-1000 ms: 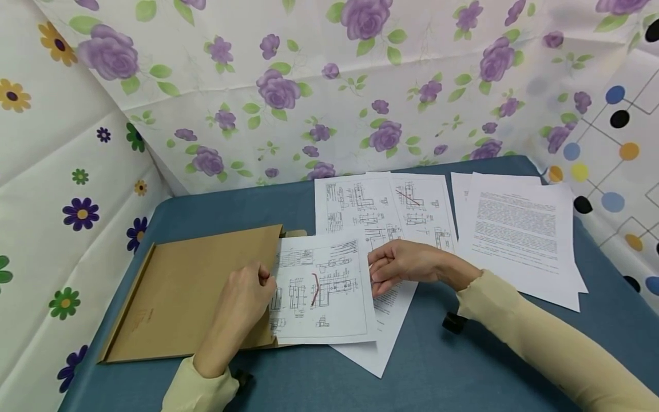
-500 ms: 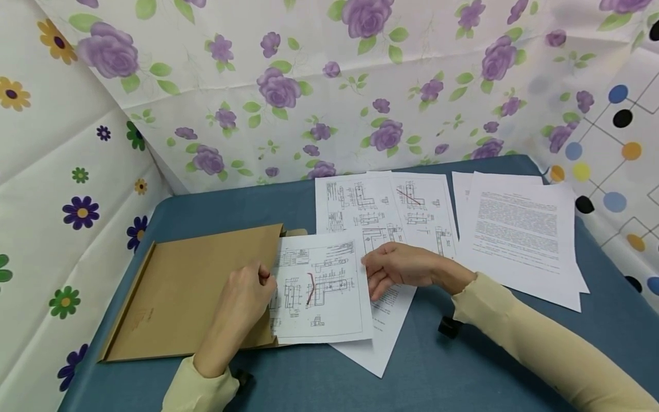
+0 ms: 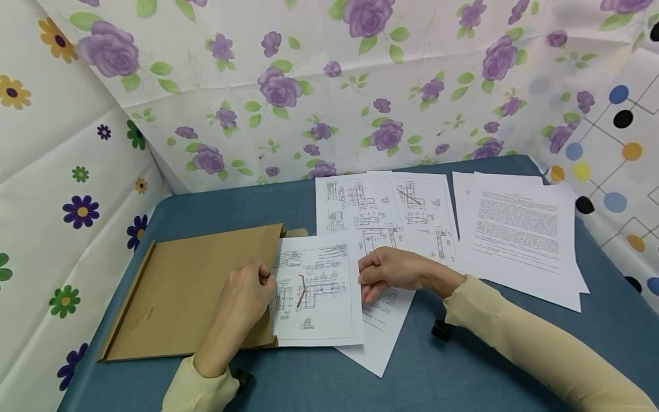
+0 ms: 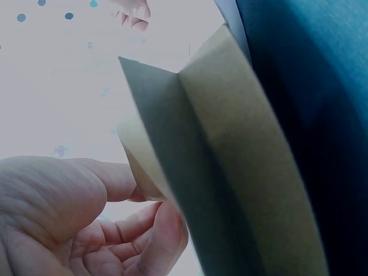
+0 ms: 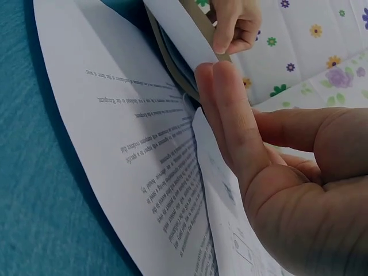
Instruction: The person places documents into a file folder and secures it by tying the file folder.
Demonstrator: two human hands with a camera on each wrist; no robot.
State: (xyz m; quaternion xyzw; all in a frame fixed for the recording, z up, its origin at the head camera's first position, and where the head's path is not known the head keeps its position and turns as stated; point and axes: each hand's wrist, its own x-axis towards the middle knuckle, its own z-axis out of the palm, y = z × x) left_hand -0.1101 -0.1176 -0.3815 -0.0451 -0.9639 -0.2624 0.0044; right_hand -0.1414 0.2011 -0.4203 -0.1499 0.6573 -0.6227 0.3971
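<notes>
Head view: the left hand (image 3: 246, 297) is over the right end of a brown envelope (image 3: 190, 292), its thumb and finger pinching the cardboard edge, as the left wrist view also shows; the drawing sheet (image 3: 321, 303), marked with a red stroke, lies partly within the envelope's right-hand mouth, its left portion hidden by the upper cardboard, the rest jutting out to the right; the right hand (image 3: 393, 270) touches that sheet's right edge with its fingertips, though I cannot tell whether the thumb pinches it; beneath this sheet a printed page (image 3: 383, 320) lies slanted, a corner pointing to the near side; farther back, overlapping drawings (image 3: 355, 197) lie beyond the right hand, one crossed with a red line; to the far right, text pages (image 3: 517, 240) overlap one another; all rest on a blue cloth (image 3: 309, 383), with a curtain of purple roses (image 3: 278, 88) behind.
</notes>
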